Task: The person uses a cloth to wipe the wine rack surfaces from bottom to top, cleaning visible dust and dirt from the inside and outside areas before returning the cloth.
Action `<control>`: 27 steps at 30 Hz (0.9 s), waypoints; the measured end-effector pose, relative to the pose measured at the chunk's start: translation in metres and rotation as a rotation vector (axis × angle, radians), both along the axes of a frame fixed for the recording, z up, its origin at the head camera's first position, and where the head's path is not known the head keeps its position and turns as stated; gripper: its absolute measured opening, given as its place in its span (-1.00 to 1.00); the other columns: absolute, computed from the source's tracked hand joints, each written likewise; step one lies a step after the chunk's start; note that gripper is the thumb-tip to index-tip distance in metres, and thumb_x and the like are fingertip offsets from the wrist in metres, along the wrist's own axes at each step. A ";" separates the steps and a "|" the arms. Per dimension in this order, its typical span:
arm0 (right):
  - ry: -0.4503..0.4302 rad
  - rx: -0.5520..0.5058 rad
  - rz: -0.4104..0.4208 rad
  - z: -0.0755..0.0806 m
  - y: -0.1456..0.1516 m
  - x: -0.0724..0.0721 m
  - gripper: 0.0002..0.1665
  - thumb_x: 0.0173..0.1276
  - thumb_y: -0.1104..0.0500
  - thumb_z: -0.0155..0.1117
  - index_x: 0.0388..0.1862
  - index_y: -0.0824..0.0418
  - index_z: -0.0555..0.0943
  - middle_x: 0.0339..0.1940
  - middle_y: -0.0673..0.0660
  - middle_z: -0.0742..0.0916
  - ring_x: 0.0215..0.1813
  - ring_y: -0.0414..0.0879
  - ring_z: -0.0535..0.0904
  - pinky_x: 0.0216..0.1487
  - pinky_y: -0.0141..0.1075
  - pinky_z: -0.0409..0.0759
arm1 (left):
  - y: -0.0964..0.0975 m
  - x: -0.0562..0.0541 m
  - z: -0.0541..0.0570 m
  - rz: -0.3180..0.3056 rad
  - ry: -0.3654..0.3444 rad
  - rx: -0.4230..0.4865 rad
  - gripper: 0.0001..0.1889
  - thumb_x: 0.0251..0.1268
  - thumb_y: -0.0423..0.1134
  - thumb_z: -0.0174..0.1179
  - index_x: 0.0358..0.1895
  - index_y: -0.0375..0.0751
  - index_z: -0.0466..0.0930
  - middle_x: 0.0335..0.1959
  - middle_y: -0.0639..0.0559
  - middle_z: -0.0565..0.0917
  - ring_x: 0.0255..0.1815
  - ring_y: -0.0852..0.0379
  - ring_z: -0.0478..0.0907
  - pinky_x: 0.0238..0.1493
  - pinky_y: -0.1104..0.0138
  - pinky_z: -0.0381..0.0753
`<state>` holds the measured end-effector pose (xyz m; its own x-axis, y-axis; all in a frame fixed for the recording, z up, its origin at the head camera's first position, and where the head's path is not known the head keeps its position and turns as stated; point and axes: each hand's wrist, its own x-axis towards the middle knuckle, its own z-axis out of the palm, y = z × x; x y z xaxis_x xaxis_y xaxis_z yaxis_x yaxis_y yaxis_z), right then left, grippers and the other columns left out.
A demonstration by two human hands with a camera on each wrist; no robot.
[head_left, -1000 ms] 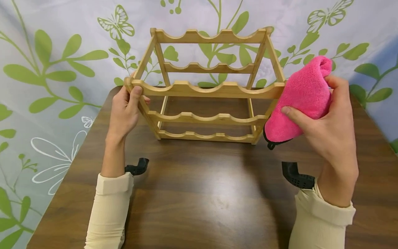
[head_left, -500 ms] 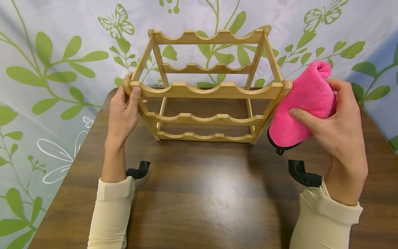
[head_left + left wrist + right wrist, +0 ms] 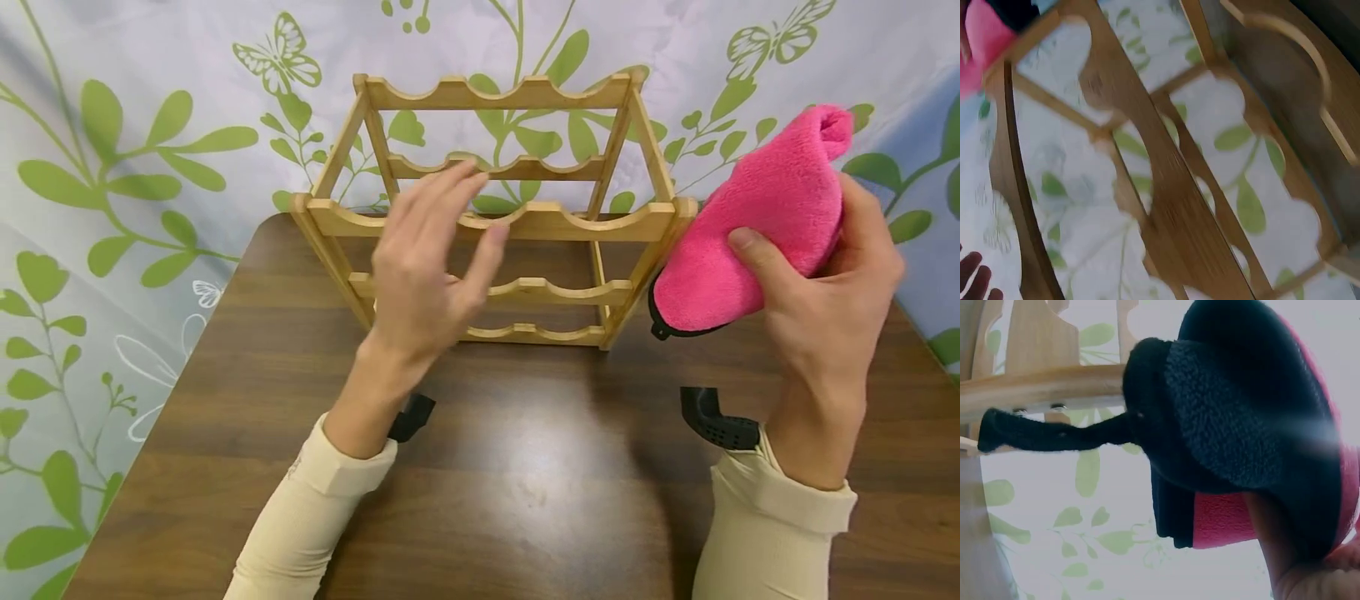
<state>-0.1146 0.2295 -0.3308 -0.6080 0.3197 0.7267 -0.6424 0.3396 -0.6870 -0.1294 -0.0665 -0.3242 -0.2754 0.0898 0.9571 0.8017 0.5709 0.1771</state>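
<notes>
A light wooden rack with scalloped rails stands at the back of the table in the head view. In front of its left half is my left hand, slightly blurred, with fingers spread and nothing in them. A few of its fingertips show at the corner of the left wrist view, beside the rack's rails. My right hand grips a folded pink plush cloth at the rack's right front post, thumb on the near face. From the right wrist, the cloth's black trim and dangling loop show before the rack.
The dark wooden table carries the rack close to its back edge. A fabric backdrop with leaves and butterflies hangs right behind. A black curved mount sticks out from the right sleeve, another from the left.
My left hand has let go of the rack's left front corner and moved right, across its front. My right hand has tilted and lifted the pink cloth's upper end slightly. The rack stays in place.
</notes>
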 end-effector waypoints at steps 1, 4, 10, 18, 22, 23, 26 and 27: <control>-0.002 0.020 0.006 -0.001 -0.001 -0.001 -0.37 -0.01 0.45 0.47 0.14 0.31 0.64 0.01 0.27 0.69 0.01 0.07 0.59 -0.03 -0.34 0.59 | 0.009 -0.001 0.001 0.018 -0.042 -0.056 -0.67 0.35 -0.25 0.21 0.01 -0.48 0.62 0.07 -0.29 0.65 0.13 -0.17 0.53 0.27 0.19 0.40; -0.016 0.040 0.049 -0.006 -0.007 -0.005 -0.38 0.02 0.44 0.46 0.16 0.30 0.63 0.02 0.25 0.69 0.02 0.06 0.59 -0.04 -0.35 0.59 | 0.027 -0.003 0.000 0.140 -0.217 -0.180 -0.59 0.45 -0.07 0.15 0.07 -0.40 0.63 0.11 -0.22 0.64 0.13 -0.15 0.54 0.27 0.21 0.40; -0.011 -0.058 0.170 -0.015 -0.010 -0.010 -0.40 0.00 0.50 0.42 0.12 0.38 0.63 -0.04 0.27 0.70 -0.02 0.06 0.60 -0.08 -0.37 0.60 | 0.051 -0.006 -0.006 0.303 -0.396 -0.290 -0.50 0.47 0.15 0.07 0.01 -0.25 0.69 -0.13 -0.08 0.72 -0.14 -0.04 0.66 -0.11 0.20 0.59; 0.008 -0.067 0.243 -0.009 0.002 -0.015 -0.42 -0.02 0.55 0.41 0.08 0.46 0.63 -0.08 0.25 0.72 -0.05 0.05 0.61 -0.08 -0.39 0.60 | 0.063 -0.012 -0.015 0.356 -0.363 -0.327 -0.44 0.29 0.33 0.15 -0.21 -0.19 0.51 -0.38 -0.01 0.45 -0.39 0.02 0.38 -0.30 0.23 0.28; -0.010 -0.031 0.214 -0.005 0.006 -0.018 -0.43 -0.02 0.55 0.42 0.08 0.44 0.65 -0.09 0.24 0.73 -0.06 0.04 0.61 -0.10 -0.39 0.58 | 0.066 -0.016 -0.020 0.355 -0.309 -0.322 -0.44 0.26 0.29 0.21 -0.17 -0.22 0.49 -0.32 -0.04 0.45 -0.34 -0.01 0.37 -0.24 0.20 0.27; -0.013 -0.024 0.211 -0.004 0.007 -0.018 -0.43 -0.02 0.55 0.42 0.08 0.43 0.65 -0.09 0.24 0.73 -0.06 0.04 0.61 -0.10 -0.39 0.59 | 0.066 -0.016 -0.021 0.346 -0.303 -0.316 -0.45 0.26 0.27 0.22 -0.17 -0.22 0.49 -0.30 -0.05 0.46 -0.32 -0.02 0.37 -0.22 0.19 0.27; -0.016 -0.010 0.214 -0.002 0.009 -0.019 -0.42 -0.01 0.55 0.42 0.09 0.43 0.65 -0.07 0.26 0.72 -0.04 0.04 0.61 -0.09 -0.39 0.58 | 0.067 -0.017 -0.022 0.307 -0.299 -0.288 -0.49 0.28 0.21 0.25 -0.14 -0.24 0.50 -0.27 -0.05 0.47 -0.26 -0.02 0.38 -0.18 0.18 0.27; -0.017 0.002 0.209 -0.001 0.010 -0.019 -0.43 -0.01 0.55 0.42 0.09 0.44 0.64 -0.06 0.25 0.72 -0.04 0.04 0.60 -0.09 -0.39 0.59 | 0.067 -0.017 -0.021 0.294 -0.299 -0.278 -0.49 0.27 0.19 0.26 -0.13 -0.24 0.51 -0.26 -0.05 0.47 -0.25 -0.02 0.38 -0.17 0.18 0.27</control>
<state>-0.1335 0.2398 -0.3322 -0.6731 0.1835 0.7164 -0.6875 0.2017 -0.6976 -0.1465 0.0007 -0.3456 -0.5859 0.2078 0.7833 0.5375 0.8230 0.1837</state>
